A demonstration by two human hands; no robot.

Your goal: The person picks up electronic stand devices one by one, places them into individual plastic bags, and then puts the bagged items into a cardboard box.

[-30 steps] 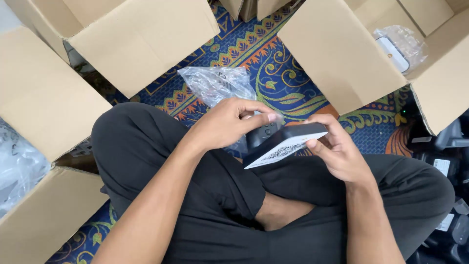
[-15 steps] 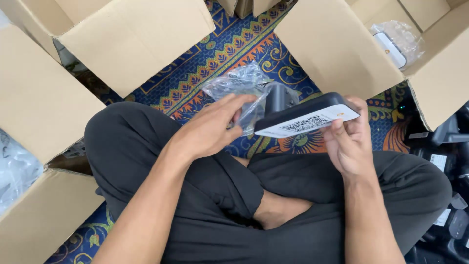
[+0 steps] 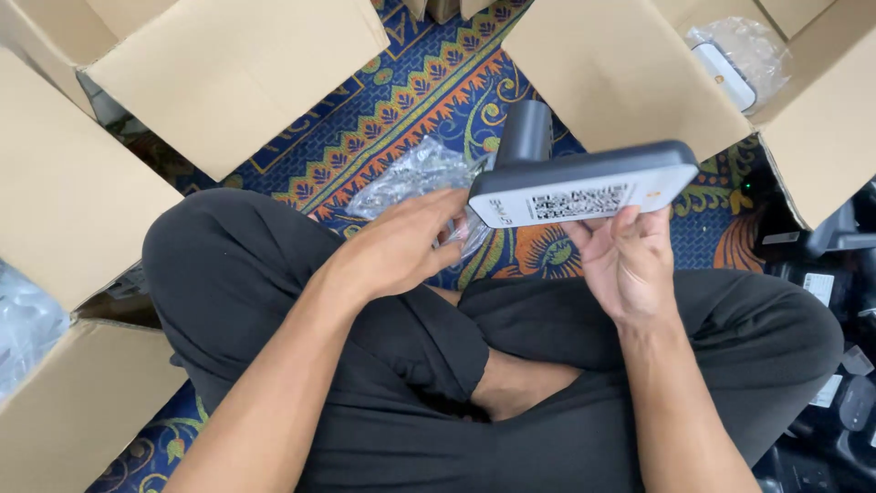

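- Your right hand [image 3: 630, 265] pinches the grey flat device [image 3: 584, 183] by its lower edge, raised above your crossed legs.
- Your left hand [image 3: 401, 246], fingers spread, touches the clear plastic bag [image 3: 411, 178] lying on the patterned carpet [image 3: 438, 82].
- Cardboard boxes [image 3: 228, 73] stand around.

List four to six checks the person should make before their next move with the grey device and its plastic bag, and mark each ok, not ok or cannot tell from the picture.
1. Right hand holds the grey device firmly from below: ok.
2. Device free of the clear plastic bag: ok, it shows bare.
3. Left hand has hold of the bag: cannot tell; fingertips are at its edge.
4. White label side faces the person: ok.
5. Open cardboard box within reach on the right: ok, likely.
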